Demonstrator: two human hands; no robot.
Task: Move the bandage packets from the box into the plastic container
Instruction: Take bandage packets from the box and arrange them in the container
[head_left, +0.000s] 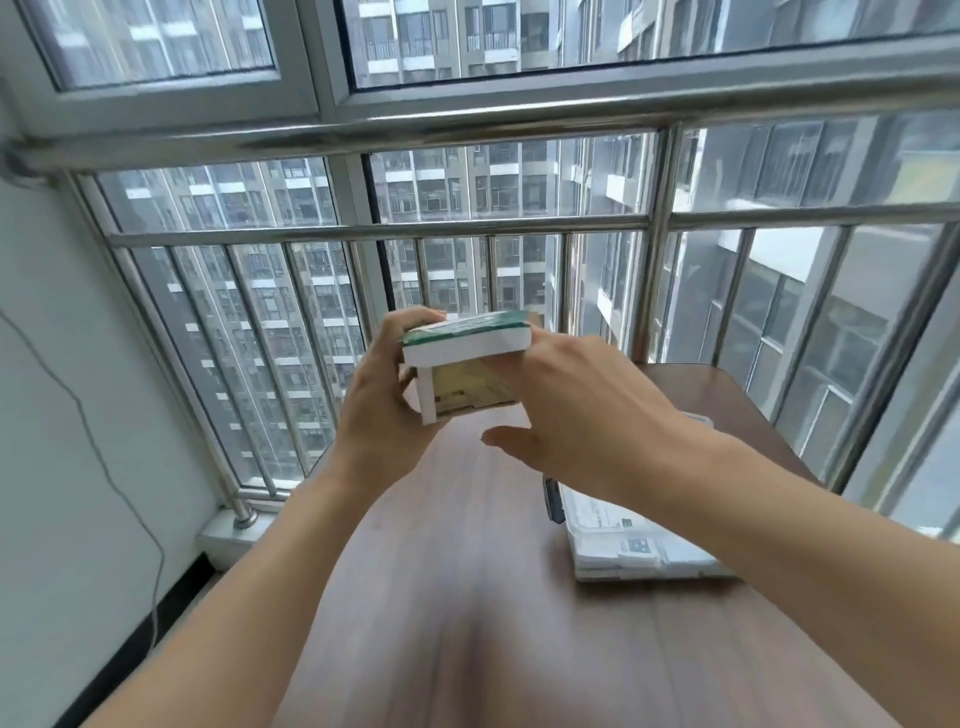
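The left hand (382, 395) grips the small white cardboard box with a green top (465, 343) from its left side, thumb on the near face and fingers curled round the far edge, and holds it up in the air above the brown wooden table (467, 545). The box's end flap hangs open toward the camera, and yellowish contents show inside, too blurred to tell as packets. The right hand (576, 415) touches the right end of the box with its fingers stretched out and the thumb spread apart below, so it is not closed on anything. The clear plastic container (623, 540) lies on the table under the right forearm, with white packets (644, 551) inside it.
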